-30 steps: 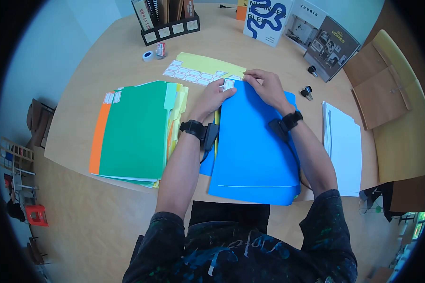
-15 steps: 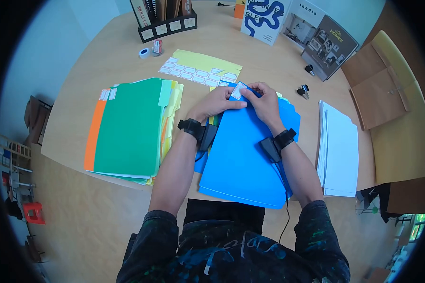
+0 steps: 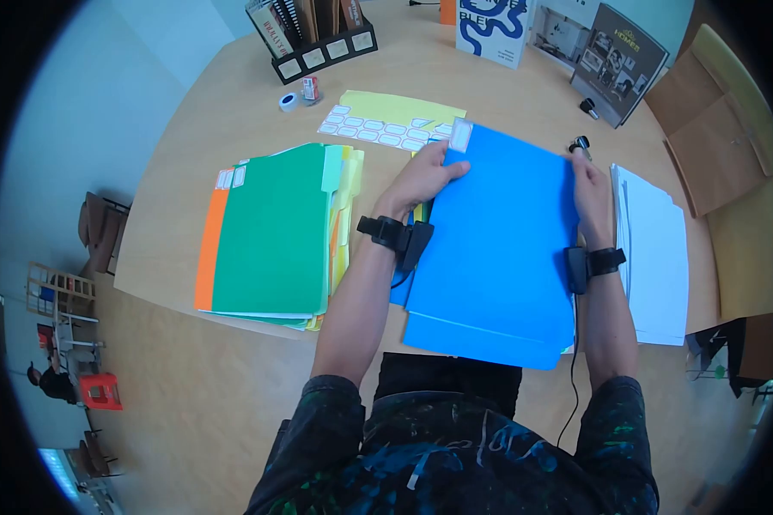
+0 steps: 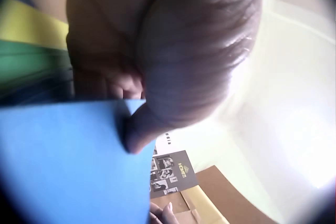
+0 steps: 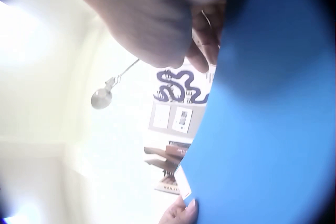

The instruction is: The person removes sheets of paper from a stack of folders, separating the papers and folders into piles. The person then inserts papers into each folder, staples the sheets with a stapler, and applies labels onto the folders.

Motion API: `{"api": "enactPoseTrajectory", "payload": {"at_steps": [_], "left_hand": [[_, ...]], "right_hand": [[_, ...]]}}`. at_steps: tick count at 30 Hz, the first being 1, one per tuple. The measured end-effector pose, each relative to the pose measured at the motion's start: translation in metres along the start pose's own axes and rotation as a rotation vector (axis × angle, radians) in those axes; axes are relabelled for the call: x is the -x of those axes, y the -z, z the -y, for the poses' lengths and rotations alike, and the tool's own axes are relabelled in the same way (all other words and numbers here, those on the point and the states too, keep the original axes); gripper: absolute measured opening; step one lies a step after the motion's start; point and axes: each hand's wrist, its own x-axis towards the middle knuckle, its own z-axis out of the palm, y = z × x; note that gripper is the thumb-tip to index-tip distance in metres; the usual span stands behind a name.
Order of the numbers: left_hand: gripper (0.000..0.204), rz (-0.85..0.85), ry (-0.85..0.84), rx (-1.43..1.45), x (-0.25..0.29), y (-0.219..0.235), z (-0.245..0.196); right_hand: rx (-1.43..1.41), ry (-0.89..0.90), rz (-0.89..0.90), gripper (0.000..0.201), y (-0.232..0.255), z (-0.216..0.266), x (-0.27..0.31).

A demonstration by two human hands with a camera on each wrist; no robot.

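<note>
A blue folder (image 3: 498, 249) with a white label (image 3: 461, 135) at its top left corner is in front of me, over other folders. My left hand (image 3: 423, 180) pinches its upper left edge. In the left wrist view the thumb (image 4: 140, 132) lies on the blue front, with the other fingers behind. My right hand (image 3: 590, 193) holds the folder's right edge near the top. Its fingers (image 5: 202, 50) reach behind the edge in the right wrist view. The lower edge shows a second blue layer beneath, set slightly lower.
Green folders (image 3: 275, 232) with coloured tabs are stacked on the left. Behind lies a label sheet (image 3: 378, 129) on yellow paper. White paper (image 3: 653, 257) is at the right. A tape roll (image 3: 289, 102), a black organizer (image 3: 326, 53) and a standing grey book (image 3: 618, 64) are farther back.
My right hand has left the label area and moved right to the folder's right edge. The top blue folder has turned straighter and shifted up from the layer below. My left hand still grips its left edge.
</note>
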Motion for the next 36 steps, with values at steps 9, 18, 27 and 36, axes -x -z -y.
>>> {"api": "enactPoseTrajectory", "payload": {"at_steps": [9,18,27,36], "left_hand": [[0.034,-0.704,-0.391,0.087,0.097,0.067,-0.127],[0.055,-0.872,0.113,-0.235,0.191,0.304,-0.059],[0.067,-0.97,0.406,-0.777,0.188,0.312,0.065],[0.059,-0.39,-0.203,-0.594,0.063,0.063,-0.06]], "right_hand": [[-0.084,-0.094,0.209,0.046,0.009,-0.008,0.009],[0.624,-0.046,0.306,0.069,0.017,0.034,0.02],[0.534,-0.028,0.216,0.048,0.016,0.037,0.023],[-0.159,0.024,0.318,0.031,0.016,0.019,0.012]]}}
